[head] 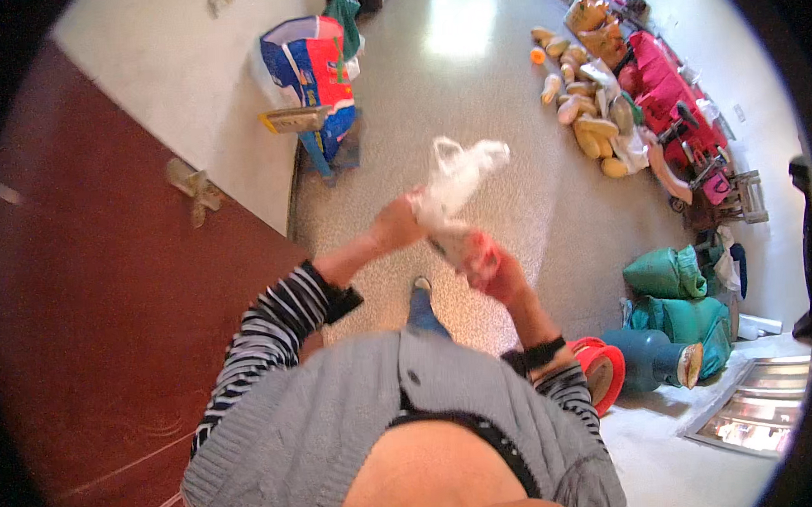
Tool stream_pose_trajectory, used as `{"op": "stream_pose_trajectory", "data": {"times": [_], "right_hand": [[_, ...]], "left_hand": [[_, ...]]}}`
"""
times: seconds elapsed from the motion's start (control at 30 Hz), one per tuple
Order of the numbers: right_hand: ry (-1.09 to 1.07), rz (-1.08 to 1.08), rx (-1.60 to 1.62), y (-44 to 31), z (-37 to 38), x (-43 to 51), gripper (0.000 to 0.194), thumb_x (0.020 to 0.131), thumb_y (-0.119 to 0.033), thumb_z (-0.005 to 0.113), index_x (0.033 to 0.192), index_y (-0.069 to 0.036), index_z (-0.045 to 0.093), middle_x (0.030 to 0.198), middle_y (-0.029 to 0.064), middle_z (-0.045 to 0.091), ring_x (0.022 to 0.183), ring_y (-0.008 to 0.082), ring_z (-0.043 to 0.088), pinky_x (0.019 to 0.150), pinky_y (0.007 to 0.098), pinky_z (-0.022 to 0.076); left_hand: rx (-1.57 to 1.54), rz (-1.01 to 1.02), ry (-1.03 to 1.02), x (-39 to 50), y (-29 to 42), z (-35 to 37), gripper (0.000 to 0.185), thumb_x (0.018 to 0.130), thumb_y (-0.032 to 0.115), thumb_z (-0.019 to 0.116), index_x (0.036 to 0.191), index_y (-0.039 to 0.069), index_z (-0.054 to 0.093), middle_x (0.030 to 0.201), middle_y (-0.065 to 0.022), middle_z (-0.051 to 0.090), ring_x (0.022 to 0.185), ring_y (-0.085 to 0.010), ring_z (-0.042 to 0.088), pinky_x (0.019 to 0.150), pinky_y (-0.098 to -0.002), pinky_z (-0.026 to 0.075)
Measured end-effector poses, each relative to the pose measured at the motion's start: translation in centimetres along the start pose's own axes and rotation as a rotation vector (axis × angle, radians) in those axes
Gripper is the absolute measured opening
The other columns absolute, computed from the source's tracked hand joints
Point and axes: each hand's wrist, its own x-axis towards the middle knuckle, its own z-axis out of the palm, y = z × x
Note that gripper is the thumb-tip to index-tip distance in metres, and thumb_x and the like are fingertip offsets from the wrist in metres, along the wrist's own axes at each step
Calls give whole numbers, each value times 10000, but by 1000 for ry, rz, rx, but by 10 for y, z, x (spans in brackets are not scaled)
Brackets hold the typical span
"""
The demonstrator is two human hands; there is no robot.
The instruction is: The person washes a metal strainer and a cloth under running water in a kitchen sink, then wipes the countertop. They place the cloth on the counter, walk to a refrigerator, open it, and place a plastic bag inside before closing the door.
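In front of my body, over the speckled floor, my left hand (402, 221) grips a white, translucent plastic bag (454, 187). The bag's loop-shaped handle and loose end stick up past my fingers. My right hand (505, 276) is closed around a bundle (470, 254) with red and whitish parts, just below and to the right of the bag. Motion blur hides what this bundle is, and whether it is joined to the bag I cannot tell. Striped sleeves with dark cuffs cover my forearms.
A dark red door (129, 299) stands close on the left. Past it, a large printed bag (323, 67) rests on a low blue support. Squash-like vegetables (587, 126) lie along the right wall. Nearer are green sacks (688, 323), a blue gas cylinder (638, 359) and a red round container (608, 377).
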Motion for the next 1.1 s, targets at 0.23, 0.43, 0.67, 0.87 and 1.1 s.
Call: {"op": "stream_pose_trajectory", "data": {"times": [0.23, 0.43, 0.67, 0.87, 1.1], "right_hand": [[-177, -164, -490, -186, -1, 93, 506, 932, -488, 373, 1213, -79, 469, 908, 129, 637, 703, 177, 629, 640, 289, 518], [46, -537, -1137, -310, 8, 204, 448, 841, -239, 637, 1209, -70, 446, 1007, 54, 589, 867, 112, 576, 736, 252, 468], [210, -1014, -1580, -470, 19, 354, 786, 684, -84, 775, 1334, -89, 332, 1085, 56, 563, 889, 145, 567, 734, 275, 472], [539, -1159, -1896, -612, 35, 443, 771, 589, -66, 799, 1276, -166, 463, 1198, 111, 515, 1011, 261, 562, 783, 329, 495], [325, -1220, -1981, -835, -2, 578, 743, 598, -115, 809, 1257, -132, 467, 1227, 110, 501, 1120, 292, 509, 875, 365, 472]], "left_hand": [[-672, -542, -41, 162, -42, -11, 356, 890, 298, 563, 1120, 27, 549, 930, -69, 615, 734, -154, 607, 609, -320, 540], [-992, -705, 32, 310, -103, -38, 359, 925, 345, 477, 1093, 36, 551, 907, -89, 622, 753, -190, 618, 633, -311, 539], [-1287, -846, -170, 505, -196, -69, 318, 960, 298, 409, 1059, 13, 510, 841, -106, 606, 633, -238, 626, 526, -277, 539], [-1345, -889, -423, 694, -246, -89, 344, 963, 316, 403, 1000, -11, 506, 799, -104, 597, 654, -247, 636, 517, -275, 528], [-759, -639, -404, 935, -322, -89, 392, 937, 356, 449, 930, -21, 558, 771, -118, 622, 637, -227, 634, 529, -289, 512]]}}
